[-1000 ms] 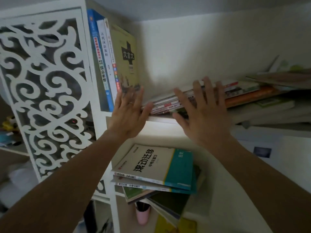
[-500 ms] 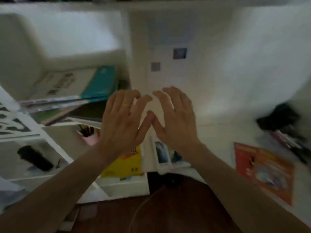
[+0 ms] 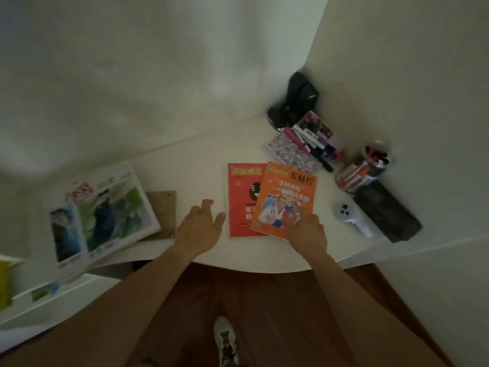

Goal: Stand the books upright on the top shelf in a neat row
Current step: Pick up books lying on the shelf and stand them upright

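Head view, looking down on a white table (image 3: 185, 165) set in a corner of pale walls.

Centre of table: orange book (image 3: 284, 200) lying flat, overlapping the right part of a red book (image 3: 239, 205), also flat. Neither upright; top shelf out of view.

Left hand (image 3: 199, 225): over the bare table just left of the red book, fingers spread and relaxed, holding nothing. Contact with the table not discernible.

Right hand (image 3: 307, 231): at the lower right corner of the orange book, fingers extended onto the cover, no curl round the edge visible.

Left end of table: large illustrated book (image 3: 105, 215) with green and blue pictures, flat, tilted, blurred; overhanging the near table edge. Brown board (image 3: 162, 213) partly beneath its right side.

Back right corner: black device (image 3: 293, 102) against the wall. Near it a patterned notebook (image 3: 291, 153) with a heap of pens (image 3: 315, 144) across it.

Right side: clear jar of markers (image 3: 367, 165), black case (image 3: 386, 215) lying at an angle, white controller (image 3: 352, 215) just left of the case.

Lower left: edge of a white shelf (image 3: 53, 300), blurred.

Bottom: dark wood floor (image 3: 264, 300), one white shoe (image 3: 225, 340).
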Motion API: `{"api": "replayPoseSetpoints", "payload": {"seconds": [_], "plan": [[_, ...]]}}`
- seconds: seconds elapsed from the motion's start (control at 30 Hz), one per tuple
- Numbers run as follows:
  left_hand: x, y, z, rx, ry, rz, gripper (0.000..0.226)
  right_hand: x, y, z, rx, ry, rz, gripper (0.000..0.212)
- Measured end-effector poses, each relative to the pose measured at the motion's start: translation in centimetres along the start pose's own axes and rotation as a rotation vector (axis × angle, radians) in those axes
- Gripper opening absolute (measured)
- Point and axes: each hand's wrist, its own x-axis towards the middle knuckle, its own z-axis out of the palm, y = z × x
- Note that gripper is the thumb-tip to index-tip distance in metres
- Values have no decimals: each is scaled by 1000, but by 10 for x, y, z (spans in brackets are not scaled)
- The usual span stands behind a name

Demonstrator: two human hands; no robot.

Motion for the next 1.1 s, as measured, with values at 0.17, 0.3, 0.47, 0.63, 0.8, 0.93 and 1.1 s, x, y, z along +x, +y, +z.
{"api": "replayPoseSetpoints", "payload": {"seconds": [0.17, 0.3, 0.47, 0.63, 0.8, 0.93, 1.1], "plan": [[71, 41, 76, -27, -47, -79, 58, 75, 23, 14, -22, -30, 41, 73], [100, 56, 100, -54, 69, -243, 68, 104, 25, 24, -52, 43, 117, 81], [122, 53, 103, -210, 67, -420, 93, 112, 21, 41, 4, 7, -113, 79], [129, 41, 113, -515, 101, -324, 49, 113, 7, 62, 193, 4, -116, 85], [105, 36, 94, -854, 29, -73, 24, 114, 11, 55, 589, -56, 20, 89], [68, 19, 62, -974, -48, -5, 34, 100, -1, 35, 1052, -349, 112, 61], [43, 11, 13, -930, 4, 142, 34, 57, -24, 13, 1121, -256, -288, 38]]}}
